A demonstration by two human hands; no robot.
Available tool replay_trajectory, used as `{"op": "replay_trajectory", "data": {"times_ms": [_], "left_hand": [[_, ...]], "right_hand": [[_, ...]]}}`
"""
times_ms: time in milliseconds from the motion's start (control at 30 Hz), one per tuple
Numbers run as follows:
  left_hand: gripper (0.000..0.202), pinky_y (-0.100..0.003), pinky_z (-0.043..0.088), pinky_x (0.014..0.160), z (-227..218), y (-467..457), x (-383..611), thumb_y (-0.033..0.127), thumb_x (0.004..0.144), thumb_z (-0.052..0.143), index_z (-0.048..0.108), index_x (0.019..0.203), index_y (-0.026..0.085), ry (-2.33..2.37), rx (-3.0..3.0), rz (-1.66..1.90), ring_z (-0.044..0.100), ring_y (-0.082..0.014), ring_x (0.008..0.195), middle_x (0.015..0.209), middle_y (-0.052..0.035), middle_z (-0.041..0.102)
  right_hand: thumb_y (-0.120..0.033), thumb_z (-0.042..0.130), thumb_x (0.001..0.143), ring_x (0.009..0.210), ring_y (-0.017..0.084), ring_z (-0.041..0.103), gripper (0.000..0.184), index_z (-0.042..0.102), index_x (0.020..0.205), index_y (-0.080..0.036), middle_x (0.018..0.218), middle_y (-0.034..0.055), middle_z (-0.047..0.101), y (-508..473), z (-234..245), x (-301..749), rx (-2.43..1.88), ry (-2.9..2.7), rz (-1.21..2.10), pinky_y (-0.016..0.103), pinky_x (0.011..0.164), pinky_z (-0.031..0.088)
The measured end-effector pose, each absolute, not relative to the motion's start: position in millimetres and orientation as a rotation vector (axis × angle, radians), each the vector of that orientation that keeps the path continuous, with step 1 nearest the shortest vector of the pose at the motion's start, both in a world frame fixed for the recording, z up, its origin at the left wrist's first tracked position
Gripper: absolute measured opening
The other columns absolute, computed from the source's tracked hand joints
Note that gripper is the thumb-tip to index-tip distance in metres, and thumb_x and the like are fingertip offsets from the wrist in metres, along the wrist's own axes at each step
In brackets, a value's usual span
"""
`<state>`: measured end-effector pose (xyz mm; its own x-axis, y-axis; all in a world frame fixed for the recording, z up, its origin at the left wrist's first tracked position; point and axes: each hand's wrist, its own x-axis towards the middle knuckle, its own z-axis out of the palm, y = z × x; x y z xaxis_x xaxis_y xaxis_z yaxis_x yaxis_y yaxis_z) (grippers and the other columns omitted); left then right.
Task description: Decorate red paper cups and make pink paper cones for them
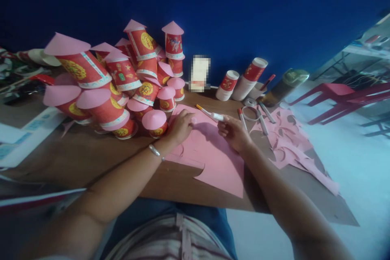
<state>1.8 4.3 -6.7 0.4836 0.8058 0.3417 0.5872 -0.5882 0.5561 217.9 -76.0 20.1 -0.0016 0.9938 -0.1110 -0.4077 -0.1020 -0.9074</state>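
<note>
My right hand (236,133) is closed around a small white tube (217,116) that looks like a glue stick and points left over the pink paper. My left hand (182,126) is closed above the paper's left side, fingertips pinched together; whatever they hold, if anything, is hidden. Beneath both hands lies a large pink paper sheet (222,170) with a curved cut in its front edge. A slim stick with an orange end (201,108) lies beyond the tube. Left of my left hand stands a red paper cup with a pink cone roof (154,120).
Stacked red cups with pink cone tops (117,107) crowd the left side of the wooden table (170,185). White-and-red cup stacks (248,77), a tape roll (251,113), markers (262,122) and a jar (284,85) stand or lie at right, beside pink paper scraps (289,138). A red stool (335,93) is beyond.
</note>
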Motion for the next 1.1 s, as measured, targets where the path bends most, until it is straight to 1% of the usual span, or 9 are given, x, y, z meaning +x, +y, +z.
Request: {"op": "replay_trajectory", "data": {"times_ms": [167, 267, 333, 367, 500, 633, 833, 967, 1100], "left_hand": [[0.044, -0.03, 0.058, 0.081, 5.1, -8.0, 2.6, 0.006, 0.081, 0.073, 0.066, 0.122, 0.019, 0.889, 2.302, 1.158, 0.064, -0.0133, 0.084, 0.11, -0.0069, 0.066], [0.041, -0.024, 0.055, 0.068, 17.1, -24.2, 6.8, 0.021, 0.084, 0.078, 0.064, 0.123, 0.02, 0.645, 2.15, 1.237, 0.06, -0.0088, 0.072, 0.108, -0.0055, 0.068], [0.038, -0.021, 0.053, 0.062, 22.1, -32.5, 9.7, 0.022, 0.083, 0.079, 0.065, 0.119, 0.019, 0.628, 2.022, 1.257, 0.061, -0.0087, 0.07, 0.1, -0.0036, 0.069], [0.027, -0.021, 0.052, 0.062, 23.4, -35.0, 10.6, 0.023, 0.085, 0.077, 0.068, 0.11, 0.019, 0.641, 1.998, 1.263, 0.061, -0.0092, 0.071, 0.094, -0.0027, 0.069], [0.009, -0.023, 0.051, 0.063, 25.1, -37.2, 8.5, 0.025, 0.088, 0.073, 0.07, 0.092, 0.019, 0.733, 2.027, 1.28, 0.06, -0.0102, 0.071, 0.084, -0.0015, 0.068], [0.011, -0.023, 0.05, 0.061, 29.0, -37.8, 3.1, 0.029, 0.09, 0.072, 0.067, 0.09, 0.019, 0.694, 2.129, 1.337, 0.057, -0.0095, 0.066, 0.078, -0.0002, 0.066], [0.007, -0.024, 0.05, 0.062, 37.0, -42.6, -0.7, 0.024, 0.094, 0.067, 0.064, 0.092, 0.018, 0.571, 2.303, 1.388, 0.058, -0.0104, 0.068, 0.078, -0.0011, 0.066], [0.005, -0.025, 0.052, 0.065, 38.5, -44.6, -1.1, 0.023, 0.095, 0.066, 0.064, 0.095, 0.018, 0.53, 2.363, 1.384, 0.06, -0.0111, 0.07, 0.079, -0.0017, 0.067], [0.01, -0.024, 0.053, 0.065, 38.4, -45.2, -0.2, 0.028, 0.094, 0.067, 0.064, 0.096, 0.019, 0.519, 2.387, 1.378, 0.059, -0.0109, 0.068, 0.077, -0.0008, 0.065]], "right_hand": [[-0.039, 0.076, 0.077, 0.051, 0.008, 0.021, 0.035, 0.045, 0.071, -0.023, 0.062, -0.0083, 0.028, -78.5, 28.2, 216.4, -0.91, -0.764, 1.522, 0.021, 0.044, 0.025], [-0.041, 0.077, 0.079, 0.05, 0.008, 0.024, 0.033, 0.05, 0.072, -0.023, 0.062, -0.0083, 0.031, -81.5, 27.3, 211.4, -0.928, -0.822, 1.532, 0.021, 0.043, 0.027], [-0.043, 0.078, 0.079, 0.05, 0.008, 0.03, 0.029, 0.06, 0.081, -0.021, 0.061, -0.008, 0.036, -83.1, 24.5, 207.5, -0.938, -0.88, 1.551, 0.022, 0.044, 0.031], [-0.043, 0.08, 0.078, 0.05, 0.008, 0.034, 0.029, 0.065, 0.088, -0.02, 0.061, -0.0077, 0.04, -83.5, 22.8, 205.8, -0.939, -0.904, 1.552, 0.022, 0.046, 0.035], [-0.039, 0.084, 0.076, 0.055, 0.009, 0.052, 0.036, 0.07, 0.105, -0.022, 0.068, -0.0048, 0.06, -83.6, 16.9, 203.6, -0.945, -0.935, 1.448, 0.024, 0.054, 0.049], [-0.051, 0.082, 0.079, 0.052, 0.011, 0.06, 0.036, 0.072, 0.094, -0.019, 0.068, -0.0003, 0.069, -83.7, 13.7, 204.8, -0.978, -0.996, 1.439, 0.024, 0.051, 0.049], [-0.073, 0.067, 0.083, 0.035, 0.01, 0.051, 0.062, 0.064, 0.058, -0.017, 0.045, 0.0016, 0.06, -88.4, 15.6, 202.2, -1.055, -1.07, 1.53, 0.021, 0.037, 0.038], [-0.079, 0.057, 0.085, 0.03, 0.008, 0.044, 0.072, 0.062, 0.049, -0.017, 0.037, 0.002, 0.053, -91.4, 19.0, 203.1, -1.142, -1.124, 1.555, 0.021, 0.033, 0.03], [-0.081, 0.054, 0.086, 0.029, 0.008, 0.042, 0.072, 0.061, 0.051, -0.018, 0.036, 0.0003, 0.051, -92.7, 21.8, 204.3, -1.216, -1.146, 1.549, 0.021, 0.032, 0.025]]}}
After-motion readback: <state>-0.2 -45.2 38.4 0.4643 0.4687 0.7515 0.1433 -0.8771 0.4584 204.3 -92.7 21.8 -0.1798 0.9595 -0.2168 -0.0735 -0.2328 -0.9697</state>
